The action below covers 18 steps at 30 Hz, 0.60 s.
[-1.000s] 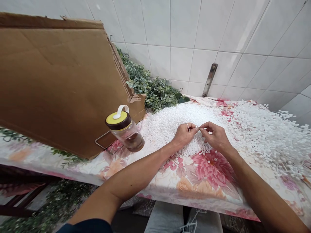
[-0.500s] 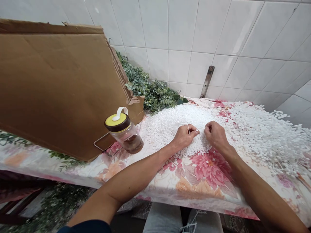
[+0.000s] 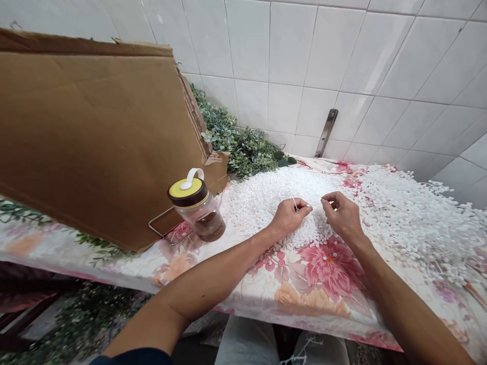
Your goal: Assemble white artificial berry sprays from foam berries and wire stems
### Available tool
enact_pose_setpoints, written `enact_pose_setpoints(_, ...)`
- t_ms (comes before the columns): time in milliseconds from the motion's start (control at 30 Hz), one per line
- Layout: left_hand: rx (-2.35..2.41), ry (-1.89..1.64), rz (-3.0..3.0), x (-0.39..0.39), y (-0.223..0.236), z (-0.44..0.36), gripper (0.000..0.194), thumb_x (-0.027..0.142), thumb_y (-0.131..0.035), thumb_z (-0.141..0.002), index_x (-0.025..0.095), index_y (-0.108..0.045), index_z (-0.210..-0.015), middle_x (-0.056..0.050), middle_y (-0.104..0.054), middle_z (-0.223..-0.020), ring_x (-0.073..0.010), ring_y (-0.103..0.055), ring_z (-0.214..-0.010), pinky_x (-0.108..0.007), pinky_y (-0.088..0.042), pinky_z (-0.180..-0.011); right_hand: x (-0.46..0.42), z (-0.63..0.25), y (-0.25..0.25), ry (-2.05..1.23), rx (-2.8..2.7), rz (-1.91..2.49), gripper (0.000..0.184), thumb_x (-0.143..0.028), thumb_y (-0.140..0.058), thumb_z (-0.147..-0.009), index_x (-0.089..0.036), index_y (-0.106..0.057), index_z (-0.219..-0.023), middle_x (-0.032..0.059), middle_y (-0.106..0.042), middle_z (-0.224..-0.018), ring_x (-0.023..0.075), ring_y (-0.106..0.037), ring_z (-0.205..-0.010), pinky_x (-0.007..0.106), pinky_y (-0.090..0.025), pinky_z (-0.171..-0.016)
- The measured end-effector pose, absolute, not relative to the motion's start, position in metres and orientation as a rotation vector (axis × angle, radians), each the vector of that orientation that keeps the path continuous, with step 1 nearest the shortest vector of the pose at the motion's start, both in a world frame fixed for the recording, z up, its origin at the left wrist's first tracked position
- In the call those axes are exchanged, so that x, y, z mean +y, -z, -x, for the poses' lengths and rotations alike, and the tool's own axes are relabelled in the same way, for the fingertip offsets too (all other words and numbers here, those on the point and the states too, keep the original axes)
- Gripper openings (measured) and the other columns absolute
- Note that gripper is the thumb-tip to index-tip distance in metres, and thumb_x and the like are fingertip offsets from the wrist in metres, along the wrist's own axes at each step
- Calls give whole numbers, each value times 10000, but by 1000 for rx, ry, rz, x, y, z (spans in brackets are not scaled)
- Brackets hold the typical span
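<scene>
The thin, white, plastic-looking stem [image 3: 294,204] sits just right of frame centre, pinched in your left hand [image 3: 287,217]; farther right, your right hand [image 3: 344,215] curls nearly closed, any hold too small to tell.

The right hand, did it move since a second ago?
Yes, the right hand moved to the right, farther from the yellow-lidded jar, and now sits apart from the left hand.
</scene>
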<state>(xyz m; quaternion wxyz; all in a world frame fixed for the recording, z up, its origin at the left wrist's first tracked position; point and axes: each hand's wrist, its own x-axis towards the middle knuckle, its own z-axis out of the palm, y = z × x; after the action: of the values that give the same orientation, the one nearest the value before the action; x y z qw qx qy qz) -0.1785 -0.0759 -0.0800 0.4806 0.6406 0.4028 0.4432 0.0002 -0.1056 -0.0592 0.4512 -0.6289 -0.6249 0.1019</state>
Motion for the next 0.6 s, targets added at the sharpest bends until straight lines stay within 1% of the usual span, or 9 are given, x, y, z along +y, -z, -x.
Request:
enact_pose_setpoints(200,981,-1091,-1554,-76,80,179,215,368,-692,-790,155,-717,-774,-11,-672,-723,-132,-545,-675,-268,-406,-659,-107,0,57,-221,-1555,1521,208,-391,-620,-881,-202,-708,-895,41,-738,-793,180,-637,-610,319,-502,-675)
enact_pose_setpoints(400,990,-1085,-1564,-77,79,179,220,370,-689,-799,153,-710,-769,-3,-658,-704,-124,-534,-658,-263,-405,-658,-109,3,56,-178,-1549,1482,176,-366,-646,-865,-205,-712,-892,32,-740,-812,174,-640,-635,305,-498,-671)
enact_pose_setpoints(500,984,-1086,-1556,-78,77,180,217,365,-691,-797,150,-709,-770,-1,-651,-698,-121,-527,-653,-262,-407,-659,-109,3,56,-195,-1533,1467,188,-384,-661,-869,-204,-714,-882,30,-739,-796,169,-635,-613,304,-500,-657)
enact_pose_setpoints(600,979,-1093,-1543,-78,75,180,208,354,-688,-797,149,-707,-769,1,-645,-695,-119,-521,-650,-262,-406,-660,-109,2,57,-220,-1522,1457,251,-437,-648,-906,-198,-721,-915,40,-738,-792,172,-641,-613,307,-506,-647)
